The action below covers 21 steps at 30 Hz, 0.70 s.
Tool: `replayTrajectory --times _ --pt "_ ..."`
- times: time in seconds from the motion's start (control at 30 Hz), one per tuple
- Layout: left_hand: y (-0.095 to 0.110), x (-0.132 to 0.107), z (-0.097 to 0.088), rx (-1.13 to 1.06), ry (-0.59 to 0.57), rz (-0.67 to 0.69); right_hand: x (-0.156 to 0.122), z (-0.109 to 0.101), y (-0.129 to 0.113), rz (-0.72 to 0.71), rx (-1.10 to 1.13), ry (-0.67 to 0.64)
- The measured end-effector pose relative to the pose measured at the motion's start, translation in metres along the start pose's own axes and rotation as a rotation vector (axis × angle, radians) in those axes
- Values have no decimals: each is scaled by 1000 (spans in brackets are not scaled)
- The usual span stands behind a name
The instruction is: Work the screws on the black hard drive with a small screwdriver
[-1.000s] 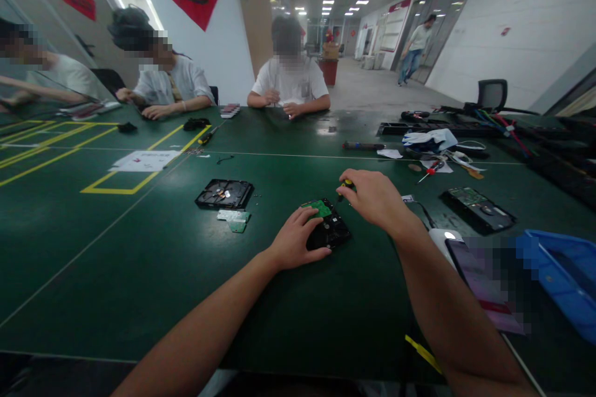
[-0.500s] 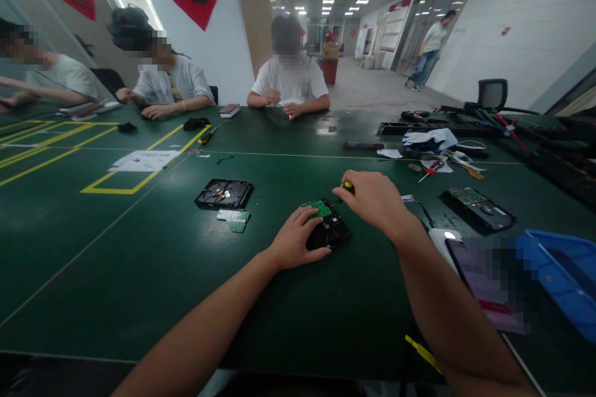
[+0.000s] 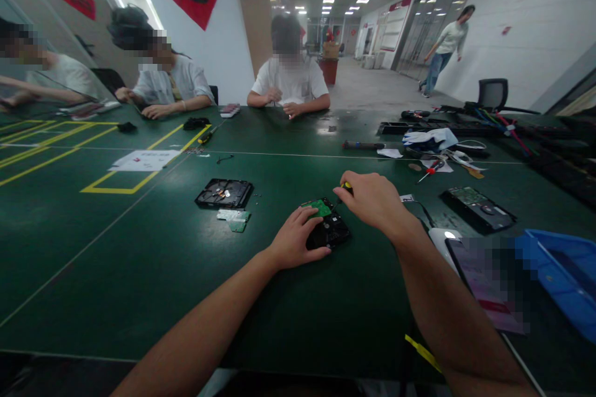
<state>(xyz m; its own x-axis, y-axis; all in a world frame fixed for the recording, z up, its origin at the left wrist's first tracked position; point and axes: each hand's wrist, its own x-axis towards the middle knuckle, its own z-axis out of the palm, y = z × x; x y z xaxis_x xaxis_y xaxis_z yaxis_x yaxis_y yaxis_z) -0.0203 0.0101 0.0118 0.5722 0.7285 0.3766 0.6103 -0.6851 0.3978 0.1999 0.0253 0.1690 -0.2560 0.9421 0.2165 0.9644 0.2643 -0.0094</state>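
**Walker advances; screwdriver leans in**

Person in corridor [image 3: 447,43] is now farther right along the white wall [image 3: 512,12] and looks larger, one arm swung out. Right hand [image 3: 372,198] has tipped slightly left. Screwdriver [image 3: 345,185] shaft now slants toward the green board [image 3: 320,206].

Centre: hard drive [image 3: 331,232] on the table [image 3: 139,260], left hand [image 3: 294,239] over its near-left edge, right hand [image 3: 370,198] holding screwdriver [image 3: 345,186] at its far corner.
Left: second drive [image 3: 224,193], loose board [image 3: 234,219] just before it.
Right: third drive [image 3: 477,208]; tray [image 3: 563,273] nearer.
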Motion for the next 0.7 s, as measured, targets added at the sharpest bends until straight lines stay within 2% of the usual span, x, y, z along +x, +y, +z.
replayTrajectory --times 0.3,0.7 --pt "1 0 0 17 -3 14 0 -2 -2 7 26 -42" --pt "0 0 0 19 -11 3 3 0 2 -57 108 -62"
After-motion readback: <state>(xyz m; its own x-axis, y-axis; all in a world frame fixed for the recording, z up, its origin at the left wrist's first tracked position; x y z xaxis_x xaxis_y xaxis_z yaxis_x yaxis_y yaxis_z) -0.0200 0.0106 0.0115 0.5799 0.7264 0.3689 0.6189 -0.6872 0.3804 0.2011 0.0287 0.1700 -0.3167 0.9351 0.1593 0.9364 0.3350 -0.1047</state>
